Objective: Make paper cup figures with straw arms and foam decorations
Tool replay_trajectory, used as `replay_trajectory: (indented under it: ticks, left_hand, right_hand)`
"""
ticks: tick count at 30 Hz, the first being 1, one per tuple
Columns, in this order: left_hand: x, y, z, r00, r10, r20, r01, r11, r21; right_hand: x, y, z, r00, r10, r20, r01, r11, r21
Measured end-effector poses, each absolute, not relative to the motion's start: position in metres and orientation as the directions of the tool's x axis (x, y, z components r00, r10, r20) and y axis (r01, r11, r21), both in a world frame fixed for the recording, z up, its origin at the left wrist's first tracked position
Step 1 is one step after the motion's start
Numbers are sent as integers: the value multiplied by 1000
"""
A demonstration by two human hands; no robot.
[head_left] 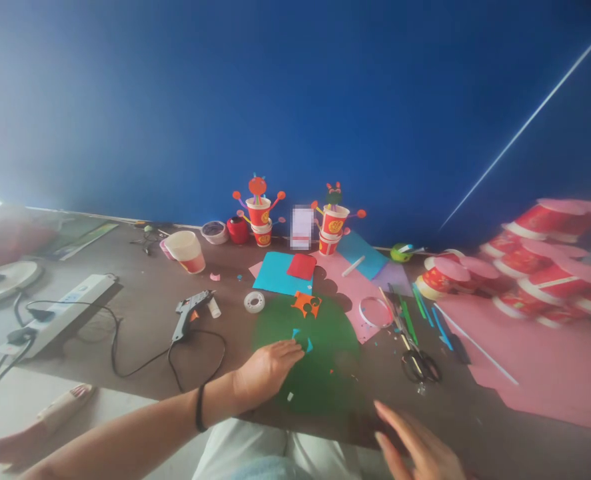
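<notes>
Over a round green sheet [328, 380], my left hand [270, 370] reaches in with its fingers held together. Its fingertips are at a small blue paper piece [309, 345], and more blue shows just past them; whether it is one piece or two I cannot tell. Just beyond lies an orange paper scrap [306, 305] with round cut-outs. My right hand [415, 443] is near the front edge of the table, fingers apart, holding nothing visible. Scissors [420, 367] with dark handles rest beyond it, beside a roll of clear tape [375, 312].
A glue gun [188, 317] and its cord lie left, near a power strip [70, 310]. Two paper-cup figures [259, 213] stand at the back wall. Blue card [280, 273], pink paper [545, 353] and stacked red-and-pink cups [550, 267] spread across the table. Another person's foot [68, 407] shows at lower left.
</notes>
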State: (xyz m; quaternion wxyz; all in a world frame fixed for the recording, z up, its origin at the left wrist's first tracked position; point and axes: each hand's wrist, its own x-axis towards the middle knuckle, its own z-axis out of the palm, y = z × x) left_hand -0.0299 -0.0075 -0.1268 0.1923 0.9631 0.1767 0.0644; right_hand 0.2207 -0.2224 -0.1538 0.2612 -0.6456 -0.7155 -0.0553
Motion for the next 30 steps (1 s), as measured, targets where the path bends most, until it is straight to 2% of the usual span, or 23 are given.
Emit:
replay_trajectory:
  ticks: [3, 6, 7, 10, 13, 16, 17, 18, 20, 21, 24, 27, 30]
  left_hand:
    - [-31, -42, -125, 944, 330, -20, 303, -841, 448]
    - [-26, -79, -137, 944, 315, -94, 323, -836, 444]
    - [-22, -90, -143, 958, 271, -96, 283, -839, 464]
    - [-5, -111, -154, 998, 62, -15, 60, -816, 576]
    - [10, -114, -148, 997, -58, 46, -74, -785, 615]
    - [17, -99, -131, 989, -112, 102, -151, -763, 628]
    - [17, -91, -126, 988, -96, 118, -149, -766, 625]
    - [16, -82, -121, 991, 18, 135, -69, -785, 616]
    - [12, -63, -117, 949, 300, 101, 199, -812, 548]
    - [11, -55, -118, 933, 358, 45, 287, -813, 507]
    - [8, -39, -125, 920, 376, -109, 384, -816, 432]
    - [9, -35, -131, 925, 362, -120, 377, -825, 420]
    - [10, -35, -129, 926, 359, -119, 374, -820, 433]
  right_hand:
    - [193, -188, -159, -103, 957, 270, 939, 183, -292]
    - [185, -171, -163, -115, 980, 164, 933, 163, -320]
    - [187, -169, -162, -117, 983, 142, 927, 159, -339]
    - [200, -170, -152, -144, 986, 84, 895, 166, -415]
    - [211, -168, -141, -199, 980, 19, 866, 185, -465]
    - [214, -167, -144, -245, 969, 14, 881, 229, -413]
    - [214, -168, -150, -249, 968, 37, 893, 245, -377]
    - [212, -171, -158, -261, 962, 76, 902, 271, -337]
    - [207, -178, -181, -206, 956, 207, 925, 259, -278]
    - [204, -182, -193, -175, 947, 269, 933, 247, -263]
    - [195, -191, -221, -32, 941, 338, 954, 130, -271]
    - [193, -191, -228, 40, 916, 400, 945, 96, -313]
    - [203, -179, -211, 67, 902, 427, 929, 100, -357]
